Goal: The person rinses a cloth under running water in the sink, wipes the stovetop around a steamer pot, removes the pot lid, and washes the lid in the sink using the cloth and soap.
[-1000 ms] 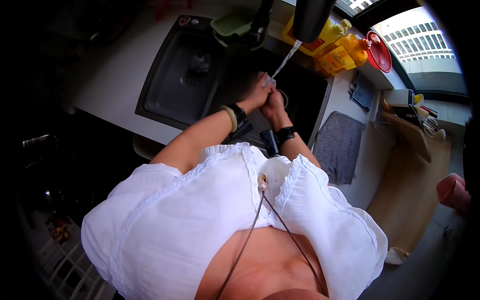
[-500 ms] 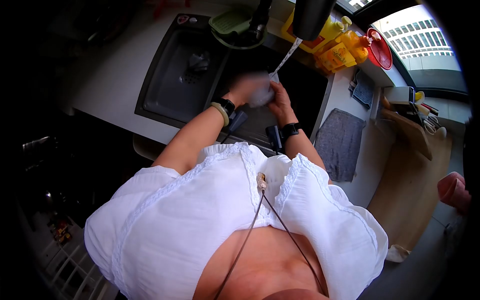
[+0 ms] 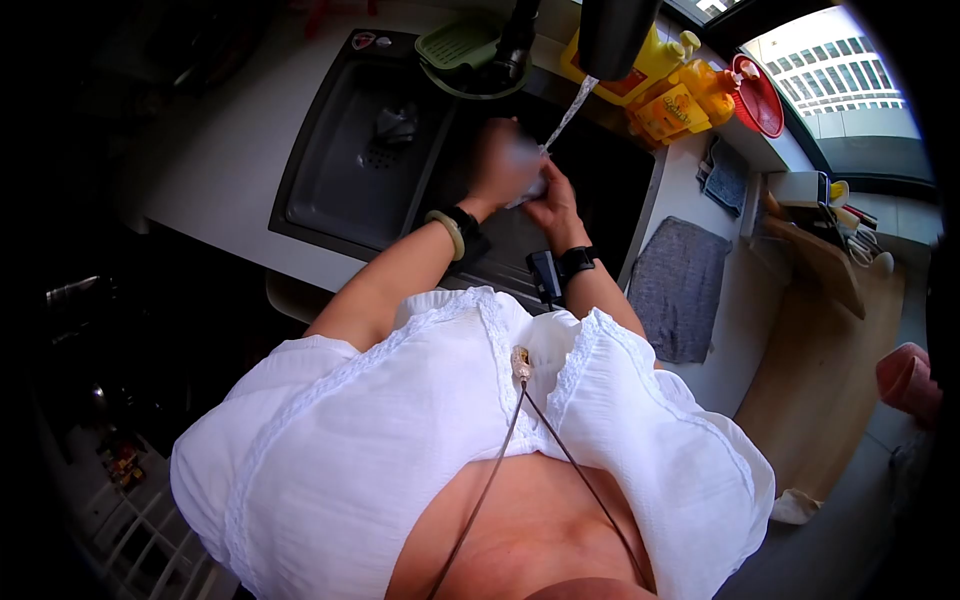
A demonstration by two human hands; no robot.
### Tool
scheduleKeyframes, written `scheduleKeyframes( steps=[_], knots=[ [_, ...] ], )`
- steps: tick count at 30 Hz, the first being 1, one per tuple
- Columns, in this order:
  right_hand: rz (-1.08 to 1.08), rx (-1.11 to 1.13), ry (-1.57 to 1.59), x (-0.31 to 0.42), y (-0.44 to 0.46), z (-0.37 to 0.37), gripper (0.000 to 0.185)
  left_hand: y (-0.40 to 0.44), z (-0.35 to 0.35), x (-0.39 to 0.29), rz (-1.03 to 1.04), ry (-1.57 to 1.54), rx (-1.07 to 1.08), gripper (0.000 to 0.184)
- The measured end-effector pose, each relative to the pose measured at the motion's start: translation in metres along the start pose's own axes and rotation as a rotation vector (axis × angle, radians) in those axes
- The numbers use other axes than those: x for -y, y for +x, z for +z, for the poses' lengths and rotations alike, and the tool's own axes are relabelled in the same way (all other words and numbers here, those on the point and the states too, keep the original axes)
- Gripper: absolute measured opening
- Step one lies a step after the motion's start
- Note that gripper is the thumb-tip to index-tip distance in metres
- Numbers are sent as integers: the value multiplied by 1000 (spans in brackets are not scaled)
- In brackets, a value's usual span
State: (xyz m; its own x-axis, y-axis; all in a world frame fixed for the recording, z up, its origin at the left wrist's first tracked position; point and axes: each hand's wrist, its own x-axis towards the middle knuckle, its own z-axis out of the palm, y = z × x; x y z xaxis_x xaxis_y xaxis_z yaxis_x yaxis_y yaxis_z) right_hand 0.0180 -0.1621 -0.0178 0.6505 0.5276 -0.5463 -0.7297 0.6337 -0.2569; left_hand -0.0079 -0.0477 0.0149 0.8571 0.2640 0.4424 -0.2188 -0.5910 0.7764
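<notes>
Water (image 3: pixel 572 114) runs from the dark faucet (image 3: pixel 615 40) onto my hands over the right basin of a dark double sink (image 3: pixel 345 130). My left hand (image 3: pixel 503 168) is smeared by motion and lies over a pale, whitish thing (image 3: pixel 530 192), too blurred to name. Around the other side of that thing, my right hand (image 3: pixel 557 200) has its fingers curled and its thumb side up. Both hands touch it, one from each side. Its lower part is hidden between the palms.
A green drainer (image 3: pixel 458 50) stands behind the sink. Yellow bottles (image 3: pixel 672 112) and a red basket (image 3: pixel 758 103) are at the back right. A grey cloth (image 3: pixel 680 290) lies right of the sink, with wooden boards (image 3: pixel 815 370) beyond. A crumpled item (image 3: pixel 396 124) sits in the left basin.
The whitish thing, barely visible a second ago, showed more fully half a second ago and is now partly covered by my left hand, which has moved up and over it.
</notes>
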Motion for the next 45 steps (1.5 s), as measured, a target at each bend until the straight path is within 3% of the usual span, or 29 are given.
scheduleKeyframes(
  steps=[3,4,7,13,16,19,22,25,28,31,34,37,40,45],
  knots=[
    [-23,-1,-46,-2,5,2,30,1,-13,-24,-339,-97,357,59],
    [-39,-14,-65,-3,8,3,32,6,-19,-37,-384,-45,384,51],
    [-66,46,-130,-5,24,-7,33,9,-16,-42,-425,-66,382,42],
    [-218,-209,-355,-14,26,-8,30,6,-14,-48,-248,-15,294,35],
    [-263,-278,-458,-20,31,-17,28,7,-18,-53,-304,39,373,30],
    [-317,-310,-528,-27,42,-37,28,-19,26,19,-427,-12,237,28],
    [-406,-440,-713,-23,31,-30,29,-16,27,24,-522,-84,293,25],
    [-526,-158,-902,-10,40,-64,32,-14,10,12,-521,-374,285,20],
    [-228,-43,-618,3,18,-49,35,-29,18,36,-589,-313,141,25],
    [75,-35,-234,1,-5,-13,34,-12,-10,-27,-148,293,325,34],
    [42,70,-140,-5,9,-29,32,-11,-14,-45,-240,24,394,39],
    [15,-86,-106,-3,-3,-13,34,-34,15,11,-537,-644,179,37],
    [18,-87,-36,-2,-13,2,41,-33,21,44,-590,-432,276,30],
    [-43,35,2,4,-4,-10,43,-20,17,43,-553,-426,339,34]
  ],
)
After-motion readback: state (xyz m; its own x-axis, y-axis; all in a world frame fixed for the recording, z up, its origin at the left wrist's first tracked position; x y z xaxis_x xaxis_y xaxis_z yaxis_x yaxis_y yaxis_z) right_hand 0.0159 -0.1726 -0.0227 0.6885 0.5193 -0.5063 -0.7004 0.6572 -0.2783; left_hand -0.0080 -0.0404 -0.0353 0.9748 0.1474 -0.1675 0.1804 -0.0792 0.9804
